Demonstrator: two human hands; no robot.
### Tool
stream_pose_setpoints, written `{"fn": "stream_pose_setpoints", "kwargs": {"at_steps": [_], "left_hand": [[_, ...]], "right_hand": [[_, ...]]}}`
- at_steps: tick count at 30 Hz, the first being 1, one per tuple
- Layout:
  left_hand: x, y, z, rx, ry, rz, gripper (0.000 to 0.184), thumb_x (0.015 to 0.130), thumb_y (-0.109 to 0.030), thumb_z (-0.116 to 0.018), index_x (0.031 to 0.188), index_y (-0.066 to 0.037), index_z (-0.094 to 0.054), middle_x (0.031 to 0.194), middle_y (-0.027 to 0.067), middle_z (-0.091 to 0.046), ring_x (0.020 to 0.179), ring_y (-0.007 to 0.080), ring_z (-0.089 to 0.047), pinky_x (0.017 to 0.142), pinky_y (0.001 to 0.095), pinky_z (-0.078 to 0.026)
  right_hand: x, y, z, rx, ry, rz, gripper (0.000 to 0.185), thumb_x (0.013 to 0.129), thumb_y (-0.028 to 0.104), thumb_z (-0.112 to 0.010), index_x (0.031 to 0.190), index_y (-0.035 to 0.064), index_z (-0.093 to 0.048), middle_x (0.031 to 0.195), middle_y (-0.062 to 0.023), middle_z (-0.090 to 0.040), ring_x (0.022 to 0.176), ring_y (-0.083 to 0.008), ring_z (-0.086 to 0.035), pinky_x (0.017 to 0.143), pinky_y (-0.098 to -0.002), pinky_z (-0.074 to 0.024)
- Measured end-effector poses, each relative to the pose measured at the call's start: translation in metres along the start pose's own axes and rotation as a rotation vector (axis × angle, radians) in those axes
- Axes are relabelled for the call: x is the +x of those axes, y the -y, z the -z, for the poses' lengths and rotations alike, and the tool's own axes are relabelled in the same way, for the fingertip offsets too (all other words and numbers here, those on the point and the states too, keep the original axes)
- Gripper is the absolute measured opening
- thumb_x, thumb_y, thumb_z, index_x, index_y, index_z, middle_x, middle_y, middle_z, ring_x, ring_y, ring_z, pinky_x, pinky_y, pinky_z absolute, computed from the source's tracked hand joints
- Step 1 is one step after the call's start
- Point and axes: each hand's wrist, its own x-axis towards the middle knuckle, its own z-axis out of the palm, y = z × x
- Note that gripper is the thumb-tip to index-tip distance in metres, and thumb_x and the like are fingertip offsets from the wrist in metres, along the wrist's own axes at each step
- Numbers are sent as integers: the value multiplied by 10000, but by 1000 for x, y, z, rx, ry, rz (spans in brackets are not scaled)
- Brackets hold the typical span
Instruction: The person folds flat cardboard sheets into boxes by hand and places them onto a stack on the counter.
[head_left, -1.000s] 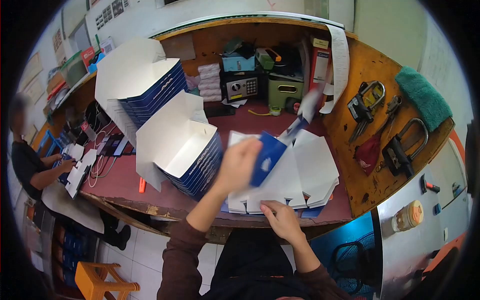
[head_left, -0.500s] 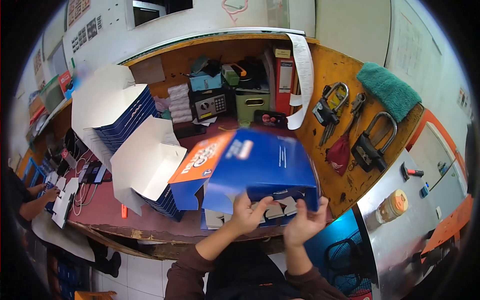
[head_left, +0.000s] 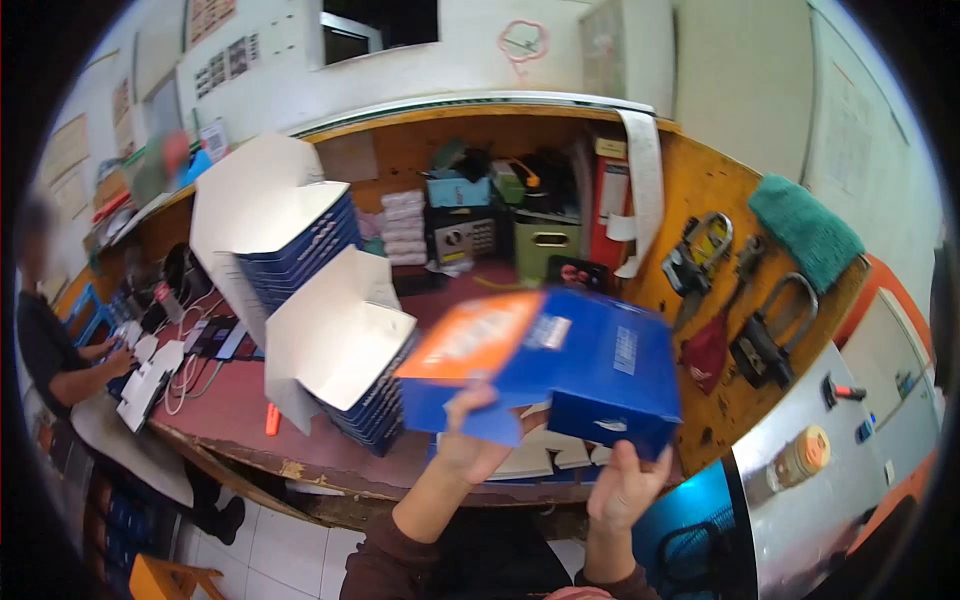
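A blue cardboard box (head_left: pixel 610 350) with an orange lid panel is held up in front of me, over the near edge of the desk. At its lower left, my left hand (head_left: pixel 470 445) grips a blue flap, its fingers partly blurred. My right hand (head_left: pixel 628 485) holds the lower right corner, thumb against the front wall. Beneath the box, white cut-out edges of flat cardboard blanks (head_left: pixel 540 460) show on the desk, mostly covered. To the left stand two stacks of nested open boxes, a nearer stack (head_left: pixel 375 405) and a taller stack (head_left: pixel 300 255), white inside with lids raised.
A small safe (head_left: pixel 465 240), a green bin (head_left: pixel 547 250) and a red binder (head_left: pixel 608 195) line the desk's back. Padlocks (head_left: pixel 765 345) hang on the right wooden panel beside a green towel (head_left: pixel 808 222). Another person (head_left: pixel 60 350) works at the far left.
The box has tilted and shifted right, and its front end panel now faces me more fully. My left hand has moved from the front edge to the left flap. The view has shifted.
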Motion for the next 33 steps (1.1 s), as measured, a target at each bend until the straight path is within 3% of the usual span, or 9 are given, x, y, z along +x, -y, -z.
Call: {"fn": "stream_pose_setpoints", "kwargs": {"at_steps": [2,3,7,12,20,25,27,30,33], "left_hand": [[-10,9,8,646,-339,21,439,770,-233,-622,1149,-59,-488,1031,69,-560,885,156,-538,802,321,-433],[-5,22,19,975,-199,-343,435,727,-64,-661,1125,-26,-489,904,41,-596,804,135,-556,697,268,-464],[-20,42,-11,254,-294,-118,520,736,-130,-688,1178,-9,-440,1098,60,-533,1025,147,-477,889,308,-376],[-21,27,2,-69,-255,156,408,839,-314,-559,1151,-64,-476,1080,47,-541,940,133,-528,863,279,-405],[-30,-30,29,228,-50,263,517,790,-244,-610,1179,41,-424,1107,111,-541,1006,145,-528,854,278,-436],[-37,-54,47,667,-15,167,630,735,-247,-691,1204,56,-399,1127,96,-526,1022,133,-501,896,264,-392],[-35,-45,61,703,29,105,734,757,-411,-641,1253,43,-346,1145,106,-513,1042,160,-496,901,274,-391],[-60,-11,88,516,27,42,957,687,-739,-385,1292,-5,-281,1170,134,-493,1079,215,-471,920,317,-379],[-56,33,84,958,310,50,645,813,-509,-459,1203,2,-406,1179,129,-486,1035,215,-501,877,325,-401]], "right_hand": [[-7,4,0,10,12,79,481,738,-33,-603,1174,-2,-403,1089,-96,-524,988,-200,-504,912,-336,-371],[-14,1,0,39,45,107,490,740,-23,-606,1183,-2,-398,1113,-99,-512,1005,-205,-495,924,-343,-362],[-50,-20,-30,46,172,12,481,750,8,-612,1181,9,-399,1158,-100,-477,1045,-210,-467,930,-343,-356],[-37,-62,33,-298,359,100,481,707,-44,-628,1147,-22,-435,1094,-102,-520,973,-175,-500,853,-296,-392],[-26,-66,88,-1303,530,361,522,746,193,-637,1156,-57,-432,1151,-156,-496,1067,-246,-485,937,-369,-345],[25,23,68,-6,672,-396,511,789,206,-586,1196,-30,-386,1122,-144,-489,1034,-212,-487,922,-356,-365],[24,11,83,-295,628,-331,446,830,203,-536,1186,-28,-399,1098,-144,-507,983,-202,-521,869,-344,-413],[17,3,51,91,296,-506,339,887,192,-466,1140,-29,-424,1061,-133,-527,928,-189,-542,785,-313,-449],[0,-7,21,-31,89,-418,316,877,155,-475,1129,-22,-403,1009,-119,-525,884,-200,-545,768,-308,-452]]}}
